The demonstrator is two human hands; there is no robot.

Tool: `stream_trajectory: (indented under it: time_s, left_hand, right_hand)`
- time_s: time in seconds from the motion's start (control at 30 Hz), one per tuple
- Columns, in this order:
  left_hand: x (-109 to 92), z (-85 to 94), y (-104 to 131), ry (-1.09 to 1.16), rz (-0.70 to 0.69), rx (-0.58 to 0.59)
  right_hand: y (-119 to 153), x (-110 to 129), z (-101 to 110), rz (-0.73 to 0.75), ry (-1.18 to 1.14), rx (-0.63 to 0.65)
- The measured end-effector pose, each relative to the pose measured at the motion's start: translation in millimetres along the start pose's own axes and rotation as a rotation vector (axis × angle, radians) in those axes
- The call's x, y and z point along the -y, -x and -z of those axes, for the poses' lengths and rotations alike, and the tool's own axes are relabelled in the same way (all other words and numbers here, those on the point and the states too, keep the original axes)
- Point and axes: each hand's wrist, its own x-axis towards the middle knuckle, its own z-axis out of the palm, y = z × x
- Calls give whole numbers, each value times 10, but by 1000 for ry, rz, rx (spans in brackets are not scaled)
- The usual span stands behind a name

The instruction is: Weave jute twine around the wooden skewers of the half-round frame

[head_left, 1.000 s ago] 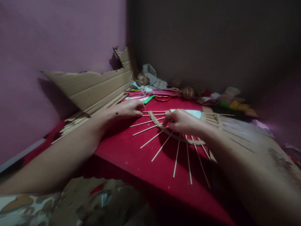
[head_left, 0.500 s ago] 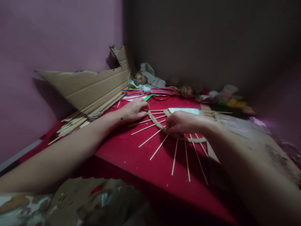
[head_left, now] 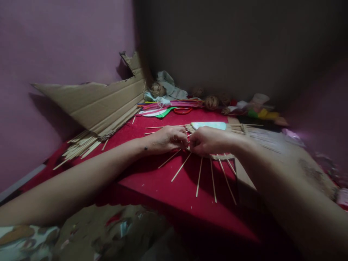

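Wooden sticks (head_left: 200, 177) fan outward on the red cloth, joined by a curved band of braided twine (head_left: 225, 157). My left hand (head_left: 174, 138) is closed over the left part of the band, its fingers curled inward. Right beside it, my right hand (head_left: 206, 140) is closed too, knuckles up, pinching at the same stretch of twine. The fingertips and that piece of the band are mostly hidden. Behind my right hand lies a pale, light-blue rounded piece (head_left: 209, 125) edged with twine.
Torn cardboard (head_left: 103, 103) leans at the left wall above a pile of loose sticks (head_left: 80, 148). Along the back lie twine balls (head_left: 211, 102), pink strips (head_left: 152, 105), red-handled scissors (head_left: 182, 110) and a pale cup (head_left: 260, 98). A board (head_left: 293, 159) is at the right.
My left hand has moved right and toward me, from the band's upper left end to beside my right hand. My right hand stays at the band. The view has shifted slightly.
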Motion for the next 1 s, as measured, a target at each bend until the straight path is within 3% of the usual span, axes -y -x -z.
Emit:
stream_trajectory:
  time_s: [0.23,0.47,0.67,0.8,1.0]
  left_hand:
    - [42,-74,-30,-61,-37,94]
    - [-28,-37,-7,-60,21,183]
    - [-54,49,-13,-57,62,243]
    - [-51,88,-24,-46,27,257]
    - [-63,78,-24,-98,-17,284]
  right_hand:
    - [154,52,-186,-11,-85,-134]
    - [299,41,-329,-57,-68,-273]
    - [231,80,-520,53,235,-309]
    - [179,106,-587,207,493,-315]
    - [145,14,-625,315,541,-392]
